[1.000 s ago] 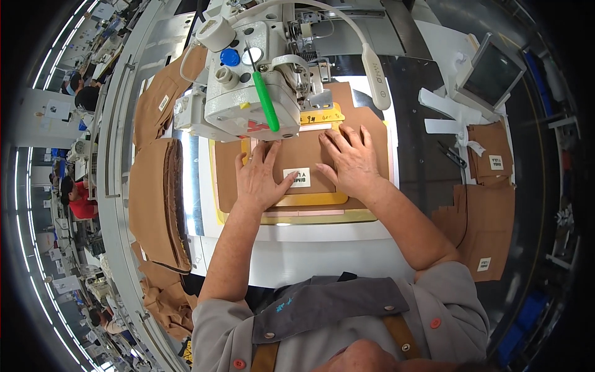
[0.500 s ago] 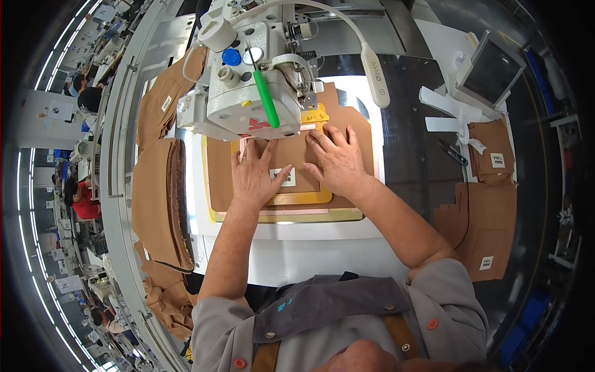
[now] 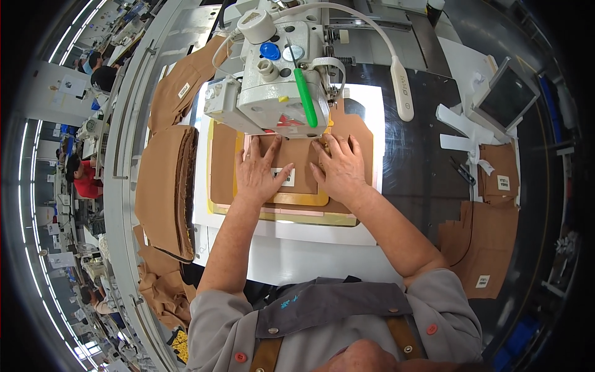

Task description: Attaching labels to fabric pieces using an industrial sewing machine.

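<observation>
My left hand [image 3: 257, 177] lies open on a brown fabric panel [image 3: 300, 183], fingertips at the front of the white sewing machine head [image 3: 260, 108], thumb by a white label [image 3: 287, 181]. My right hand [image 3: 341, 173] rests open on the brown pieces, fingers spread and slightly bent, near the machine's right front. A yellow template [image 3: 307, 198] shows around the panel, with a pink strip [image 3: 300, 212] below. The needle area is hidden behind the head. A green-handled tool [image 3: 305, 93] rests on the machine.
Brown padded pieces [image 3: 162, 192] and cut panels [image 3: 180, 87] lie left; more brown panels [image 3: 480, 248] lie right beside snips [image 3: 463, 170], white scraps [image 3: 453, 142] and a screen [image 3: 505, 93]. A white pendant control [image 3: 401, 87] hangs from the machine. People work at stations far left.
Both hands and the template with its panel have slid leftward relative to the machine head, staying open on the fabric. The whole view has also shifted, putting the machine farther right in the picture.
</observation>
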